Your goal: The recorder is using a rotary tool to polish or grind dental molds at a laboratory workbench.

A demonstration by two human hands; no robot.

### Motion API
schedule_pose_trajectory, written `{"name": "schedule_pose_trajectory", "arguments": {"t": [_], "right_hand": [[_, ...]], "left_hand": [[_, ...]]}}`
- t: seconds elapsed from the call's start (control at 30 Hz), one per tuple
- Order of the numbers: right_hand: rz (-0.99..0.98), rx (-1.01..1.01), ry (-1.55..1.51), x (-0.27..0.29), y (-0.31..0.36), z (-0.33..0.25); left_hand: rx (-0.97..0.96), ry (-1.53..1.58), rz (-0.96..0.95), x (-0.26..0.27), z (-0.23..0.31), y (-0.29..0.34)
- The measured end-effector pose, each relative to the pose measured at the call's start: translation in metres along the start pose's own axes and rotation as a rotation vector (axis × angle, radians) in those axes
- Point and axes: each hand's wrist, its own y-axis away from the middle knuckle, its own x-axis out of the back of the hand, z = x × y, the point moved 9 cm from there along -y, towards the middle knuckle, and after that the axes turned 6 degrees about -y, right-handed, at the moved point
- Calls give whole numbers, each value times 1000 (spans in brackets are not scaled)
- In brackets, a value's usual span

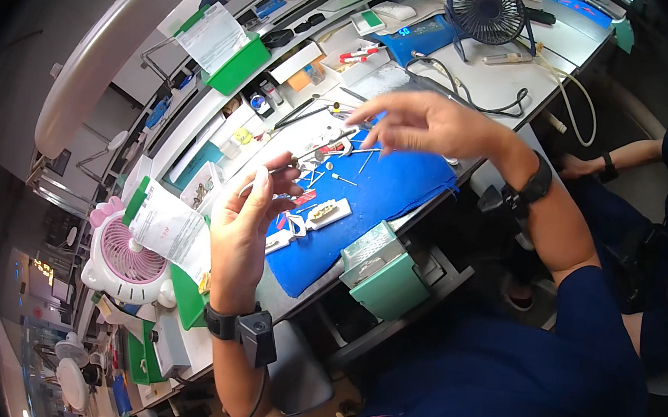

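From the head view, I see the right hand loose and unclenched above the blue cloth; the left hand has curled fingers, though I cannot tell whether they grip anything; small metal tools lie on the cloth, near a white block.

The right hand hangs over slim tools on a blue cloth; the left hand, fingers curled, hangs nearby.
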Motion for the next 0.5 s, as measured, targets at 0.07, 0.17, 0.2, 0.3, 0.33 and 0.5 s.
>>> {"name": "schedule_pose_trajectory", "arguments": {"t": [0.07,0.17,0.2,0.3,0.33,0.5], "right_hand": [[-209,17,-251,-33,-3,-14],[-174,14,-254,-43,-11,-23],[-121,38,-331,-39,-14,-27],[-35,32,-418,-28,-16,-28],[-10,12,-426,-24,-15,-27],[-40,20,-336,-21,-29,-38]], "left_hand": [[7,21,-4,-1,-1,-2],[-20,200,-40,-5,-3,-6],[-15,199,-46,-5,-6,-8],[-74,300,-66,-8,-7,-9],[-72,343,-58,-8,-8,-10],[-42,330,-91,-17,-2,-12]]}}
